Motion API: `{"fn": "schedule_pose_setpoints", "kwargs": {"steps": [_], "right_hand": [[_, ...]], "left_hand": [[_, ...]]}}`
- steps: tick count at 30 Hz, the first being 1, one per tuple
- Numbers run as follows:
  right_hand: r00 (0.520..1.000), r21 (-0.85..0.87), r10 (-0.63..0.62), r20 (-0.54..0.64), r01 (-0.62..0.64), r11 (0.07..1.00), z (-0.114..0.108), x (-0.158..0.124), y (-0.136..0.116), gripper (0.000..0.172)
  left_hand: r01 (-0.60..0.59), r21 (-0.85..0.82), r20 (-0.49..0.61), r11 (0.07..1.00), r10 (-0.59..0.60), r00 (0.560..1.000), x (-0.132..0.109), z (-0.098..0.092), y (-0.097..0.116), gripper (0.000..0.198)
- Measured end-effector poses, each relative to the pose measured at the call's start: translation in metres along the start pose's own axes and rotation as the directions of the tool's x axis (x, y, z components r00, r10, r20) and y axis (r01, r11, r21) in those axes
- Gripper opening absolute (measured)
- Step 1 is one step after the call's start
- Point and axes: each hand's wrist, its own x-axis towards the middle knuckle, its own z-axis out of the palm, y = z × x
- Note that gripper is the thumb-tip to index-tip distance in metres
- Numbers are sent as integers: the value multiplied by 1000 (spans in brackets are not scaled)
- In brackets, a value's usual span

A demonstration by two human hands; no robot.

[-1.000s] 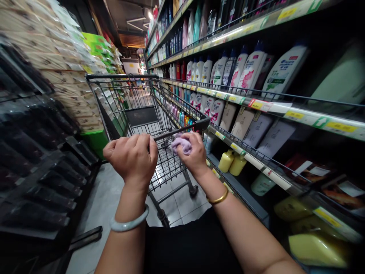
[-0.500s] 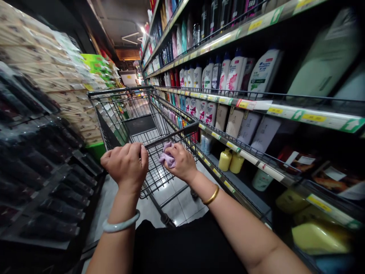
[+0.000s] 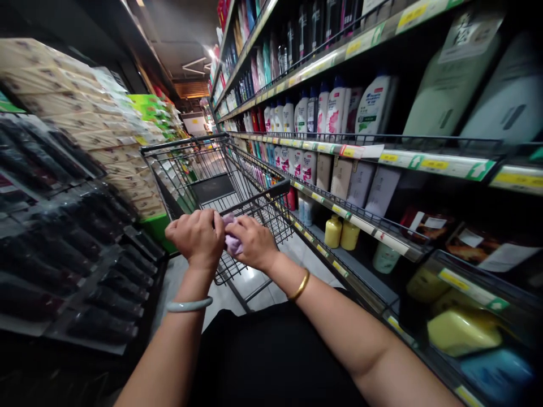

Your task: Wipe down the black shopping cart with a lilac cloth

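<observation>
My left hand [image 3: 197, 237] is closed around the left part of the handlebar [image 3: 265, 195] of a black wire shopping cart [image 3: 214, 189]. A pale bangle circles that wrist. Beside it, my right hand [image 3: 257, 243] grips a crumpled light-purple cloth [image 3: 233, 244] just behind the bar. The cloth touches or nearly touches my left fingers. Whether it presses on the bar is hidden by the fingers. A gold bangle is on my right wrist. Through the wire, the part of the basket in sight shows no goods.
Shelves of shampoo bottles [image 3: 337, 110] line the right side, with yellow bottles [image 3: 333, 232] lower down. On the left stand stacked beige packs [image 3: 97, 133] and a rack of dark wrapped goods [image 3: 102, 249]. The tiled aisle [image 3: 297, 260] runs ahead between them.
My right hand, with the cloth, has shifted left toward my left hand, narrowing the gap. The left hand keeps its grip on the bar. The shelves have slid slightly left in view.
</observation>
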Motion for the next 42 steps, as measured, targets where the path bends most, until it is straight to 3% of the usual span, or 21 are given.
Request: {"fn": "schedule_pose_setpoints", "kwargs": {"steps": [2, 5, 9, 12, 14, 17, 20, 22, 26, 28, 29, 30, 32, 33, 35, 37, 40, 41, 42], "right_hand": [[999, -20, 17, 29, -16, 1000, 0, 4, -3, 42], [982, -7, 187, -29, -188, 982, -7, 8, 14, 40], [905, 89, 414, -100, -406, 909, -21, 9, 27, 33], [838, 137, 531, -123, -515, 846, -20, 8, 11, 30], [853, 145, 508, -121, -491, 859, -10, 4, -6, 32], [914, 138, 398, -80, -386, 912, 11, -5, -25, 34], [914, 174, 394, -100, -374, 911, 23, -18, -23, 32], [860, 219, 477, -182, -438, 872, 21, -25, -8, 30], [689, 276, 649, -324, -587, 761, 8, -31, 22, 28], [670, 289, 661, -337, -595, 750, 8, -33, 20, 27], [697, 290, 639, -326, -569, 769, 10, -34, 14, 27], [754, 280, 582, -304, -513, 811, 13, -36, 6, 28], [893, 233, 383, -236, -331, 914, 18, -38, -10, 33], [938, 209, 281, -203, -239, 948, 19, -39, -15, 36], [958, 194, 213, -192, -176, 965, 15, -38, -14, 38], [891, 242, 365, -269, -304, 921, 6, -35, -2, 35], [738, 323, 568, -364, -472, 820, -7, -34, 18, 32], [723, 321, 582, -373, -488, 812, -9, -36, 20, 32], [737, 304, 567, -369, -481, 822, -9, -37, 19, 32]], "left_hand": [[-8, -17, 27, 1000, 9, 1000, -1, -3, 0, 40], [-24, -22, 52, 999, 25, 998, -2, -8, 0, 42], [-37, -11, 75, 999, 38, 996, -3, -13, 3, 43], [-21, -2, 88, 1000, 21, 996, -4, -15, 6, 45], [-19, 3, 88, 1000, 19, 996, -5, -17, 6, 46], [-33, 1, 82, 999, 33, 996, -8, -19, 2, 45], [-45, 4, 84, 999, 45, 996, -11, -23, -3, 44], [-48, 10, 85, 999, 47, 995, -13, -26, -6, 46], [-23, 50, 78, 998, 19, 997, -16, -30, -6, 46], [-3, 72, 79, 997, -3, 997, -16, -31, -4, 47], [3, 83, 83, 997, -10, 997, -17, -32, -2, 47], [3, 93, 88, 996, -11, 996, -17, -33, -1, 48], [-7, 115, 96, 993, -4, 995, -18, -34, -1, 49], [-19, 120, 104, 993, 7, 995, -18, -36, -1, 50], [-46, 115, 135, 992, 30, 990, -18, -41, -3, 50], [-64, 107, 187, 992, 43, 981, -17, -47, -7, 49], [-114, 136, 232, 984, 80, 969, -12, -56, -8, 51], [-135, 148, 224, 980, 100, 969, -8, -58, -6, 54], [-155, 151, 212, 976, 121, 970, -2, -59, -2, 57]]}}
